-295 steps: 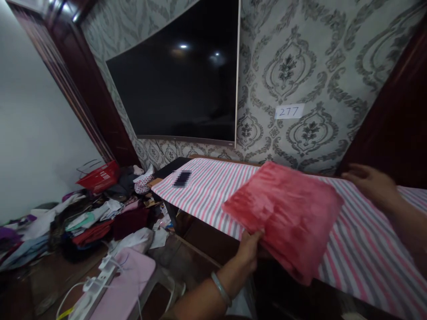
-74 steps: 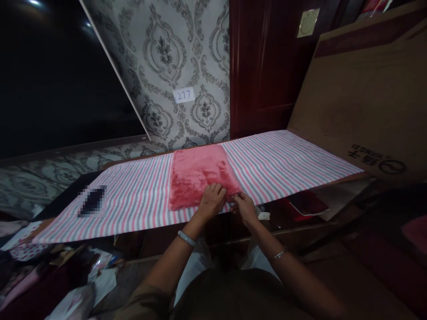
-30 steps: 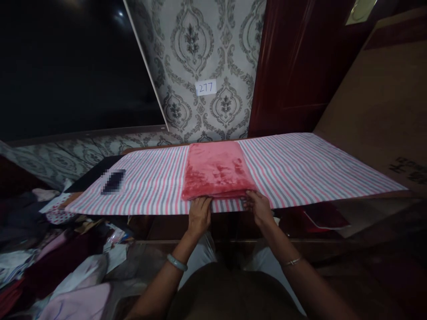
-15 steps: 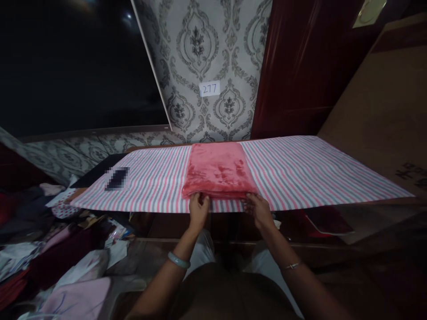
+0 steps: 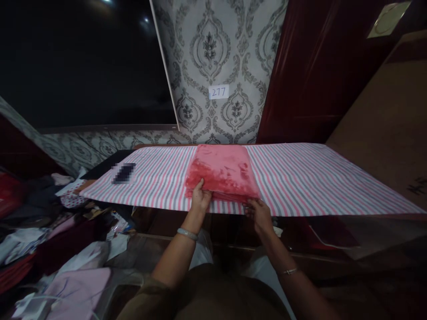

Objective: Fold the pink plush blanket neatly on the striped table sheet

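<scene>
A folded coral-pink plush cloth [image 5: 222, 166] lies in the middle of a striped cloth [image 5: 310, 182] spread over a table. Its layers show along the near edge. My left hand [image 5: 201, 198] grips that edge near its left end, thumb on top of the upper layer and fingers tucked beneath it. At the right near corner, the fingers of my right hand [image 5: 259, 214] are closed on the cloth's edge. My right fingertips are partly in shadow.
A dark blurred-out rectangle [image 5: 123, 173] is on the striped cloth at left. Behind the table stand a large screen [image 5: 90, 66] and a wall with a paper marked 277 [image 5: 219, 92]. A cardboard box [image 5: 390, 120] leans at right. Clothes and bags [image 5: 80, 262] pile up at lower left.
My left hand has shifted along the near edge, its thumb now on top and the upper layer slightly raised. My right hand stays at the right corner. The view has shifted slightly.
</scene>
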Available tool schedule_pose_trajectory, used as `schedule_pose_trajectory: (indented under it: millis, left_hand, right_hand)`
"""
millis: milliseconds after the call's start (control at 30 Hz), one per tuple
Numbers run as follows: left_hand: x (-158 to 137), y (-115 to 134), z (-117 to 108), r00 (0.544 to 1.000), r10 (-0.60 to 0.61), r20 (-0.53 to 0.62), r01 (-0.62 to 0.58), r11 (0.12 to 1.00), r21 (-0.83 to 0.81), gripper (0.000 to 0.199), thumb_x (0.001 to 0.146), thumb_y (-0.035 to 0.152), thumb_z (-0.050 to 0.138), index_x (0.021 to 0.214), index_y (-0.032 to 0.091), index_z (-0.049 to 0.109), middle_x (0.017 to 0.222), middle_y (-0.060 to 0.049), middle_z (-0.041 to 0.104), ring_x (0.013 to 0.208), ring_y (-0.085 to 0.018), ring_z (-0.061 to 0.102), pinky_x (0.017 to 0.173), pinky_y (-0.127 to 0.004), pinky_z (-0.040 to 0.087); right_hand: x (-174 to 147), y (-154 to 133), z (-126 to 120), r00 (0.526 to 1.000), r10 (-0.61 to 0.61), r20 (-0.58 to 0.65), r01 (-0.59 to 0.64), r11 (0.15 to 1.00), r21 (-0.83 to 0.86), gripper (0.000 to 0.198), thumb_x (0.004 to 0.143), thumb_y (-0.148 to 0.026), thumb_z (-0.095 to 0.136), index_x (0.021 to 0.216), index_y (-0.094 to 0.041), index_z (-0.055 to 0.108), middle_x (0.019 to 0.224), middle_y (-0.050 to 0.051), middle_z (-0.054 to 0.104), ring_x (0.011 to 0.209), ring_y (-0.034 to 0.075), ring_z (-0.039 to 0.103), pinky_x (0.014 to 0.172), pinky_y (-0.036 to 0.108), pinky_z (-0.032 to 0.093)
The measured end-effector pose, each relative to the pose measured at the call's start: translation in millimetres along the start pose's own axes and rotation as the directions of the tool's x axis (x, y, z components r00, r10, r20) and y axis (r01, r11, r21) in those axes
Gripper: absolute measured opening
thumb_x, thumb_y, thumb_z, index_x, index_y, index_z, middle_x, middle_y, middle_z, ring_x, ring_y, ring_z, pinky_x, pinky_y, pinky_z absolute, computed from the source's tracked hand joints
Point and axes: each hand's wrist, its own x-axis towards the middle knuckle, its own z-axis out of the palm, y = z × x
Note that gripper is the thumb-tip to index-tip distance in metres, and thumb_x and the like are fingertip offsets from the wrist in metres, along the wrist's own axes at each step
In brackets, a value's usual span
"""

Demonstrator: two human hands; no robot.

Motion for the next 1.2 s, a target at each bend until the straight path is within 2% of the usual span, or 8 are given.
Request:
schedule_pose_trajectory:
  millis: [133,300,433,733,867,967,1067,1200]
  left_hand:
    - [2.0,0.6,-7.0,0.994,-0.077,-0.073,0.08,0.996,0.029,0.019,0.084,0.016,0.06,0.102,0.017,0.064,0.098,-0.009,0.075,0.101,-0.021,0.071,0.092,-0.035,0.058]
    - [-8.8,5.7,-20.4,1.0,-0.007,-0.006,0.008,0.984,0.177,0.023,0.079,0.021,0.072,0.1,0.019,0.063,0.092,-0.006,0.073,0.079,-0.02,0.071,0.081,-0.038,0.061]
    - [-16.2,13.6,-33.4,0.989,-0.146,-0.01,0.142,0.943,0.301,0.032,0.08,0.04,0.075,0.094,0.014,0.062,0.072,-0.008,0.068,0.059,-0.02,0.067,0.062,-0.037,0.06]
    - [-2.6,50.1,-35.0,0.99,-0.017,-0.139,0.054,0.963,0.266,0.024,0.081,0.027,0.071,0.101,0.014,0.064,0.084,-0.008,0.072,0.07,-0.021,0.07,0.069,-0.042,0.063]
    - [3.6,69.0,-32.1,0.996,-0.069,-0.052,0.086,0.851,0.519,0.032,0.073,0.031,0.079,0.095,0.011,0.068,0.08,-0.011,0.073,0.065,-0.022,0.069,0.055,-0.036,0.061]
    - [11.4,75.6,-25.5,0.998,0.004,0.069,-0.049,0.751,0.658,0.034,0.062,0.028,0.084,0.087,0.011,0.068,0.072,-0.008,0.071,0.057,-0.019,0.065,0.048,-0.027,0.055]
    - [21.2,73.9,-22.0,0.964,0.154,0.215,-0.258,0.73,0.633,0.031,0.06,0.025,0.081,0.086,0.013,0.068,0.074,-0.005,0.071,0.061,-0.016,0.064,0.059,-0.026,0.054]
    - [30.6,63.9,-31.4,0.931,0.31,0.195,-0.351,0.602,0.717,0.023,0.061,0.019,0.077,0.08,0.017,0.066,0.075,-0.001,0.068,0.073,-0.017,0.064,0.072,-0.027,0.052]
  right_hand:
    - [-1.3,2.0,-0.7,1.0,-0.025,-0.003,0.025,1.0,-0.003,0.037,0.049,-0.04,0.079,0.071,-0.019,0.057,0.058,0.001,0.068,0.038,0.009,0.052,0.036,0.018,0.036]
    - [0.9,3.8,-4.4,1.0,0.005,0.005,-0.005,1.0,0.027,0.039,0.051,-0.038,0.081,0.075,-0.019,0.057,0.059,0.001,0.068,0.039,0.01,0.053,0.036,0.019,0.037]
    - [2.2,4.6,-6.0,0.999,0.029,0.016,-0.029,0.999,0.041,0.039,0.051,-0.038,0.081,0.076,-0.02,0.058,0.059,0.0,0.068,0.04,0.011,0.054,0.037,0.019,0.039]
    - [3.2,7.3,-8.6,1.0,0.025,0.015,-0.026,0.999,0.04,0.037,0.051,-0.037,0.08,0.074,-0.02,0.056,0.06,0.001,0.069,0.04,0.01,0.054,0.036,0.019,0.04]
    - [4.0,8.6,-9.7,1.0,0.024,0.01,-0.024,0.999,0.034,0.039,0.05,-0.037,0.08,0.076,-0.019,0.057,0.06,0.001,0.069,0.04,0.009,0.053,0.036,0.018,0.039]
    - [4.1,9.8,-9.6,1.0,0.007,0.005,-0.007,1.0,0.021,0.038,0.05,-0.037,0.081,0.075,-0.019,0.058,0.06,0.001,0.069,0.04,0.009,0.053,0.037,0.018,0.039]
    - [3.7,11.8,-8.6,1.0,-0.017,-0.001,0.017,1.0,0.013,0.039,0.049,-0.038,0.081,0.075,-0.019,0.059,0.058,0.0,0.068,0.04,0.01,0.053,0.036,0.019,0.039]
    - [3.1,14.0,-7.5,0.999,-0.053,-0.002,0.053,0.999,-0.008,0.04,0.05,-0.04,0.082,0.075,-0.019,0.059,0.058,0.0,0.068,0.039,0.011,0.053,0.036,0.021,0.038]
